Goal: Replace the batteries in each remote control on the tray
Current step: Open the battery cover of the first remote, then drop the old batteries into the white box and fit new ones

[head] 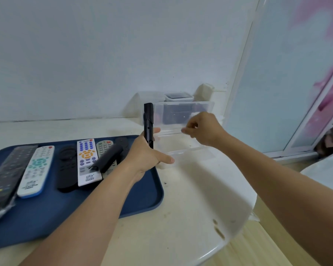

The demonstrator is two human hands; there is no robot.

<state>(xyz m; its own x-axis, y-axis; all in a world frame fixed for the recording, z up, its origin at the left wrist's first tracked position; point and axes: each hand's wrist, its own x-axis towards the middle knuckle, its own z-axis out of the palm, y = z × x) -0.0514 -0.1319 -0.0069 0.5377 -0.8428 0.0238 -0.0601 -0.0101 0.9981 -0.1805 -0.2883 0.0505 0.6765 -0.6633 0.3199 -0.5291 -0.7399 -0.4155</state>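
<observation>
The left hand (144, 156) grips a black remote (148, 123) and holds it upright just off the right edge of the blue tray (85, 214). Its fingers are curled round the lower body with the thumb stretched toward the clear box. The remote's back appears open. A black cover (108, 158), probably its battery door, lies across the remotes at the tray's right end.

The right hand (202, 129) hovers to the right of the tray, above the open clear box (181, 148). Its fingertips are drawn together as if pinching something small, but whether a battery sits between them I cannot tell. The step in hand looks like the battery swap on this one remote: either a spent cell is going into the box or a fresh one is coming out. No battery is plainly visible in the box, whose clear walls blur into the worktop (181, 217).

The next move calls for bringing the right hand back to the open compartment, matching polarity and seating the cell. After that the cover has to be picked off the tray and slid home.

Count: six remotes lie on the tray. From its left they are a dark one in a clear sleeve (6, 181), a white one with teal keys (37, 169), a black one (67, 166), a white one with blue and orange keys (87, 162), a grey one (104, 148) partly under the cover and another black one (122, 143) at the right. With the held remote that makes seven. There is one loose cover and one tray. Beyond the tray's far right corner I count three clear containers: the open box, a larger tub (185, 112) behind it and a small lidded one (179, 96) behind that.
</observation>
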